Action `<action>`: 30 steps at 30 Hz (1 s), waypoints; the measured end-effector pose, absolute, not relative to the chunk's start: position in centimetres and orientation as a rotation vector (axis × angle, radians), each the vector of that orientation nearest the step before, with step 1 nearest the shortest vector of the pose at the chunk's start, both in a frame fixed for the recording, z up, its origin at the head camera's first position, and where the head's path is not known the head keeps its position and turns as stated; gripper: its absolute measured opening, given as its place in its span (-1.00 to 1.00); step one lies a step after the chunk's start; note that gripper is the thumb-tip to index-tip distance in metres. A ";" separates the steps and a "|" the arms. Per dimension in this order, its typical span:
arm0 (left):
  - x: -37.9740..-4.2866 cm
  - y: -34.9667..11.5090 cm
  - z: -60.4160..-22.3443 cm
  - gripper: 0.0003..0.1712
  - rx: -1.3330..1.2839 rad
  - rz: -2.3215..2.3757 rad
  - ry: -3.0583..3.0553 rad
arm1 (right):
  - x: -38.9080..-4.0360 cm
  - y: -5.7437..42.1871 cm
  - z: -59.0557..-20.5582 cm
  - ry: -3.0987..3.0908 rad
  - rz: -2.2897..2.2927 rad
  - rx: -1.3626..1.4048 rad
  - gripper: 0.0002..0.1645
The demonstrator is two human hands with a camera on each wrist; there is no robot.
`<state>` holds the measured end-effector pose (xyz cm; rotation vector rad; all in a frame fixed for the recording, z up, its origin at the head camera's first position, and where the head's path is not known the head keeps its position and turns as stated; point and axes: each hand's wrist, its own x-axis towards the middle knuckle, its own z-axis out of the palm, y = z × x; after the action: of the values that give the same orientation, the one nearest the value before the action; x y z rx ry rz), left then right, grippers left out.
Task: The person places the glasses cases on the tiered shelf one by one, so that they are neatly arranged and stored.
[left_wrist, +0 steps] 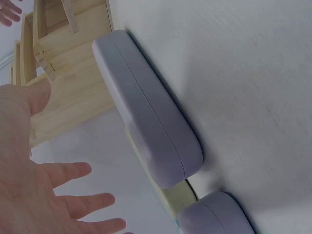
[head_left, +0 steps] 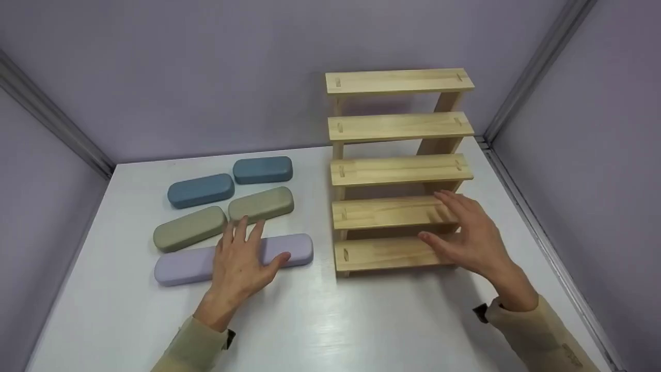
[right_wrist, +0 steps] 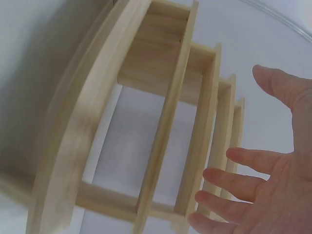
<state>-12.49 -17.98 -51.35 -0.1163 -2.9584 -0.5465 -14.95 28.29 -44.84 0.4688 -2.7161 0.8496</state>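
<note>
My left hand (head_left: 240, 271) hovers with spread fingers over a row of two lavender glasses cases, overlapping them in the head view. The left wrist view shows a gap between its fingers and the nearer lavender case (left_wrist: 146, 112); part of the second lavender case (left_wrist: 214, 214) shows lower down. Two green cases (head_left: 263, 204) lie behind the lavender ones, and two blue cases (head_left: 201, 191) lie farther back. Beside the right end of a five-step wooden rack (head_left: 397, 169) is my right hand (head_left: 472, 240), fingers apart and holding nothing, close to the lower two steps.
Everything stands on a white table (head_left: 330, 325). A pale back wall (head_left: 206, 77) rises just behind the rack, and side walls with metal framing (head_left: 547, 196) enclose the table left and right. The rack stands right of the cases, with a narrow strip of table between.
</note>
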 end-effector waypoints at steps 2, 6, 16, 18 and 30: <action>-12.5 -18.0 -51.5 0.08 -0.142 -0.568 -2.942 | -14.8 29.4 -44.6 -2.683 0.899 0.453 -0.06; -12.6 -18.0 -51.8 -0.04 -0.202 -0.620 -2.878 | -14.6 31.7 -44.1 -2.669 0.999 0.368 -0.20; -12.8 -18.1 -52.3 -0.22 -0.276 -0.745 -2.876 | -14.7 37.4 -44.4 -2.681 1.294 0.175 -0.48; -12.9 -18.2 -52.4 -0.23 -0.280 -0.769 -2.886 | -14.8 38.4 -44.8 -2.681 1.345 0.135 -0.50; -13.3 -19.1 -53.0 -0.34 -0.309 -0.846 -2.923 | -15.5 42.2 -47.8 -2.798 1.597 -0.025 -0.56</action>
<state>-13.29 -19.05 -52.99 -0.3093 -2.9226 -0.8460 -15.48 42.19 -47.78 -0.0247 -2.7985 1.5965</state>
